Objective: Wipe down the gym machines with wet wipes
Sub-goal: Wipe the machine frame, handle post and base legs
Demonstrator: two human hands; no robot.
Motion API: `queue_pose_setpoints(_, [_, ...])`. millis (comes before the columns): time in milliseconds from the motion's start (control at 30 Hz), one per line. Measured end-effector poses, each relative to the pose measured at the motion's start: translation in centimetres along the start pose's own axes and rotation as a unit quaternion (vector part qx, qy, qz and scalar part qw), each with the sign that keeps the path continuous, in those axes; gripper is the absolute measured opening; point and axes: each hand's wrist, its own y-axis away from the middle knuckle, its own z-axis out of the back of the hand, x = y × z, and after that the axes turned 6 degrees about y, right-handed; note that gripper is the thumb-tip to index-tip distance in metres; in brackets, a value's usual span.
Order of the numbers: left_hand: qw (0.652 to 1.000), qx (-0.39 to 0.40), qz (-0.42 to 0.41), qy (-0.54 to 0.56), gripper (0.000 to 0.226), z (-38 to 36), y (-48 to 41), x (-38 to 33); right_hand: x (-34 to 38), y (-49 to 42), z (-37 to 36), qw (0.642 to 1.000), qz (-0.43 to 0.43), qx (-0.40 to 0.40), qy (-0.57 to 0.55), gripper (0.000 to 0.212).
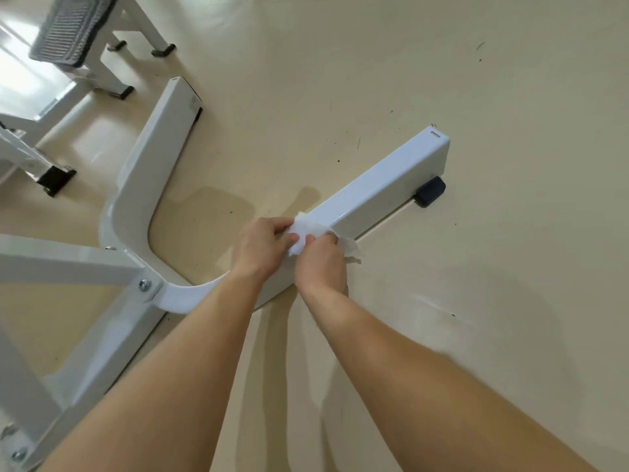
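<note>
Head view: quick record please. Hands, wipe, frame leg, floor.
wipe: white, crumpled, on top of leg
left hand: grips wipe
right hand: pinches wipe
leg: white, lies along floor, black foot near far end
floor: beige, scuffed

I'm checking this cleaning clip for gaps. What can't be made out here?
Head view only:
- Wipe: mostly covered by the left hand and right hand.
- White bar: the stretch under both hands is hidden.
- Second machine: cut off by the top and left edges.
</note>
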Motion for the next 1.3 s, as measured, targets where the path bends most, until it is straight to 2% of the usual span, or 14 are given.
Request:
queue_pose_setpoints(100, [0.996, -0.066, 0.022, -0.063, 0.017, 1.0, 2.8, 1.2, -0.3, 1.9, 0.4, 0.999, 0.044, 0.028, -0.005, 0.027])
queue_pose_setpoints(200, [0.991, -0.105, 0.028, -0.073, 0.013, 1.9, 4.9, 1.4, -1.0, 2.9, 1.3, 0.994, 0.09, 0.009, 0.065, 0.024])
queue_pose_setpoints(333, [0.997, -0.065, 0.008, -0.04, 0.008, 2.4, 6.6, -0.7, -1.2, 3.3, 5.5, 0.975, 0.151, -0.002, 0.164, 0.021])
queue_pose_setpoints(433, [0.999, -0.014, 0.004, -0.034, 0.007, 2.7, 7.0, -4.1, -1.0, 2.9, 10.4, 0.965, 0.183, -0.014, 0.187, 0.006])
queue_pose_setpoints(533, [0.999, 0.013, -0.009, -0.032, 0.008, 3.0, 6.6, -8.7, -0.1, 2.4, 15.8, 0.963, 0.198, -0.017, 0.182, 0.021])
queue_pose_setpoints(600, [1.0, 0.022, -0.011, 0.006, 0.007, 3.2, 5.8, -12.2, 1.0, 2.3, 19.0, 0.958, 0.226, 0.006, 0.177, 0.03])
queue_pose_setpoints(667, [0.995, 0.031, 0.001, 0.092, 0.007, 3.4, 5.1, -15.7, 2.2, 2.3, 21.7, 0.95, 0.251, 0.048, 0.182, 0.036])
queue_pose_setpoints(767, [0.976, 0.04, 0.011, 0.212, 0.014, 3.8, 4.4, -20.6, 3.9, 2.6, 25.0, 0.952, 0.252, 0.09, 0.146, 0.021])
queue_pose_setpoints(900, [0.928, 0.162, 0.044, 0.332, 0.025, 5.4, 6.3, -26.8, 4.7, 3.5, 30.8, 0.969, 0.217, 0.044, 0.106, 0.018])
queue_pose_setpoints(967, [0.93, 0.202, 0.048, 0.303, 0.023, 6.4, 7.6, -29.5, 4.6, 4.6, 34.1, 0.974, 0.191, 0.018, 0.121, 0.011])
queue_pose_setpoints(1033, [0.963, 0.199, 0.014, 0.178, 0.019, 7.5, 8.8, -32.2, 4.6, 6.0, 37.6, 0.972, 0.172, 0.013, 0.162, 0.009])
queue_pose_setpoints(1100, [0.979, 0.201, -0.016, 0.026, 0.018, 9.4, 10.2, -35.4, 5.5, 7.8, 41.2, 0.966, 0.154, 0.018, 0.205, 0.015])
queue_pose_setpoints(1167, [0.974, 0.214, -0.012, -0.068, 0.026, 11.9, 12.1, -38.6, 7.0, 9.9, 44.9, 0.958, 0.142, 0.023, 0.247, 0.021])
queue_pose_setpoints(1300, [0.955, 0.259, 0.027, -0.14, 0.034, 17.9, 16.3, -45.2, 11.5, 15.7, 52.8, 0.938, 0.135, 0.042, 0.316, 0.024])
